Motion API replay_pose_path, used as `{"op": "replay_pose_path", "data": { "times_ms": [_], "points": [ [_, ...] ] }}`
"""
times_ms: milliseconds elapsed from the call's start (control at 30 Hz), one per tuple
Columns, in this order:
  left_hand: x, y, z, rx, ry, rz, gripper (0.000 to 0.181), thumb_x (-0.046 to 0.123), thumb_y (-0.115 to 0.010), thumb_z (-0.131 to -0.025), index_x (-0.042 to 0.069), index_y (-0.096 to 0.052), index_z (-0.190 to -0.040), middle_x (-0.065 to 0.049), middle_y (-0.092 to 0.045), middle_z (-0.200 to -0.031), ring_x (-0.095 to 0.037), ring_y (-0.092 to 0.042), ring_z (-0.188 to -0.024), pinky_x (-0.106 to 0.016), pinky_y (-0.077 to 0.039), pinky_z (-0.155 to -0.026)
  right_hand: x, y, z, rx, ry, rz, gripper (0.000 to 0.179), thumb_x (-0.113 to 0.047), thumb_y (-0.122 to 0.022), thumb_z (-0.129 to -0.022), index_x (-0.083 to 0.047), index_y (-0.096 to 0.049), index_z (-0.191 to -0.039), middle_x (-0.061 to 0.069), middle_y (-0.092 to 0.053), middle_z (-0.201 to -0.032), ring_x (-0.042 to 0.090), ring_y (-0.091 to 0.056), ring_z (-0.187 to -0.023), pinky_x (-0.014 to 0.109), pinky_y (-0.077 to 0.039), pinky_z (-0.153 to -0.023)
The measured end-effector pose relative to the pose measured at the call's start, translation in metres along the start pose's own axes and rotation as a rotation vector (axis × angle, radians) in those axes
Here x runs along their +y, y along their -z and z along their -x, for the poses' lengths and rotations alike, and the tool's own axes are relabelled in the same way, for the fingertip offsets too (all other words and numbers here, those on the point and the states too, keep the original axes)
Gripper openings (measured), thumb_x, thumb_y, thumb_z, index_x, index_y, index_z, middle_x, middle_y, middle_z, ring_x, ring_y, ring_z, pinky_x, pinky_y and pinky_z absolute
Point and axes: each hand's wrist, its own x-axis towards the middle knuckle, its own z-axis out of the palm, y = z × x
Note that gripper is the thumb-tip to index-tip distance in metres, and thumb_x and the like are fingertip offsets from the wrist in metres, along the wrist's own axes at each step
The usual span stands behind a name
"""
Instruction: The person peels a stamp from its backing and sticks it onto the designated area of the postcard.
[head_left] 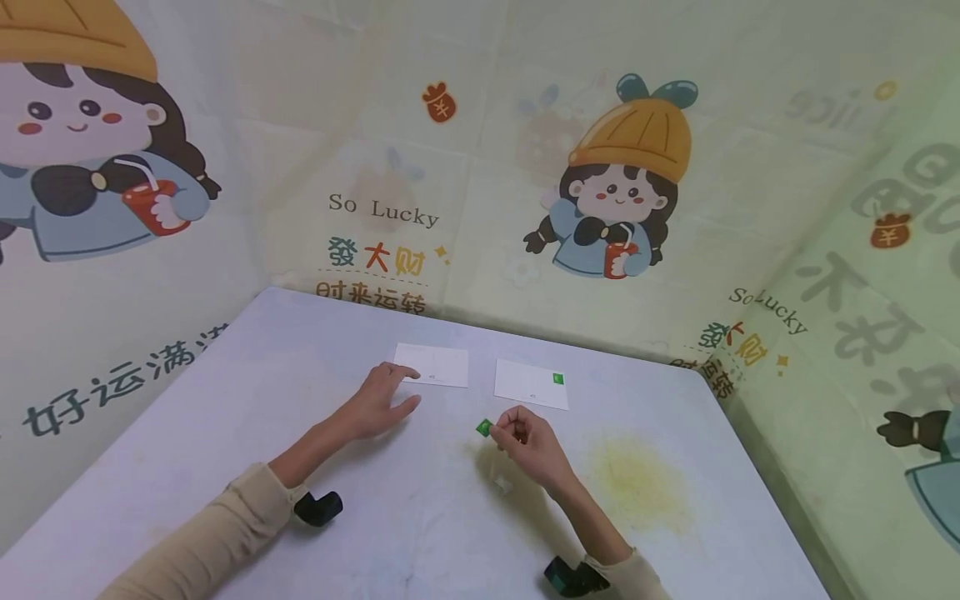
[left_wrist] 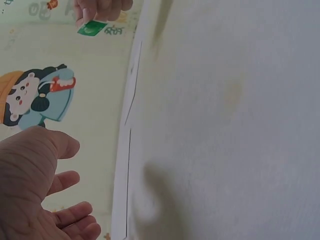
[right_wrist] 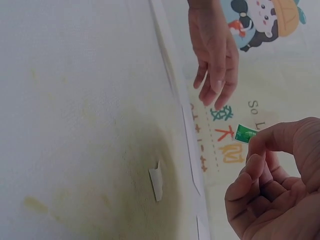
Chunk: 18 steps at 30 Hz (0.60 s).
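My right hand (head_left: 531,442) pinches a small green stamp (head_left: 483,427) between thumb and forefinger, above the table. In the right wrist view the stamp (right_wrist: 243,133) has a white border, and the fingertips cover one end of it. My left hand (head_left: 381,402) has its fingers loosely extended and holds nothing; its fingertips overlap the lower left edge of a white card (head_left: 442,363) in the head view. To the right lies a second white card (head_left: 521,382), with a green stamp (head_left: 558,378) in its upper right corner.
A curled scrap of white paper (right_wrist: 156,182) lies on the white table (head_left: 420,517) below my right hand. A yellow stain (head_left: 637,479) marks the tabletop farther right. Printed cloth walls (head_left: 480,208) stand behind the table and at its sides.
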Motion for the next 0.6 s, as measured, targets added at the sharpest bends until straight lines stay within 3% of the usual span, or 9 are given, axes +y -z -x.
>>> {"op": "replay_pose_path", "data": {
  "times_ms": [267,600],
  "points": [
    [0.009,-0.004,0.01,-0.029,-0.037,0.075,0.039,0.023,-0.061,-0.102,0.003,-0.055,-0.135,-0.02,-0.053,-0.121,-0.032,-0.051,-0.111,-0.049,-0.046,-0.093,-0.008,-0.002,0.009,0.005,0.015,-0.013,0.015,-0.015,-0.071,-0.096,-0.003,-0.061,-0.098,0.002,-0.061,-0.076,0.012,-0.05,-0.065,0.021,-0.04,-0.056],
    [0.021,-0.013,0.016,-0.055,-0.027,0.148,0.036,0.026,-0.062,-0.102,0.006,-0.057,-0.131,-0.015,-0.054,-0.122,-0.035,-0.056,-0.122,-0.053,-0.048,-0.101,-0.013,-0.006,0.018,0.03,0.042,-0.046,0.015,-0.014,-0.072,-0.096,-0.003,-0.061,-0.099,0.003,-0.062,-0.077,0.011,-0.05,-0.065,0.021,-0.039,-0.058]
  ]
}}
